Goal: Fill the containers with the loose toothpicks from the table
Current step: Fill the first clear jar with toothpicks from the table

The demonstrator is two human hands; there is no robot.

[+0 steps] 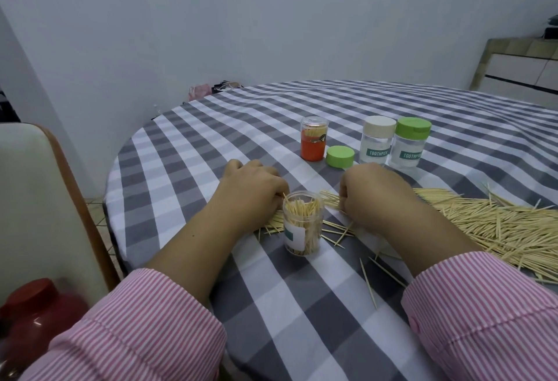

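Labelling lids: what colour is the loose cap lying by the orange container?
Green, the loose cap; clearest in the head view.

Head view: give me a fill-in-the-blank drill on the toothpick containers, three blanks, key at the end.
1. The open jar between the left hand and the right hand holds ____.
2. The loose lid lying on the tablecloth is ____ in colour.
3. The orange container stands to the ____ of the white-capped jar.

Missing words: toothpicks; green; left
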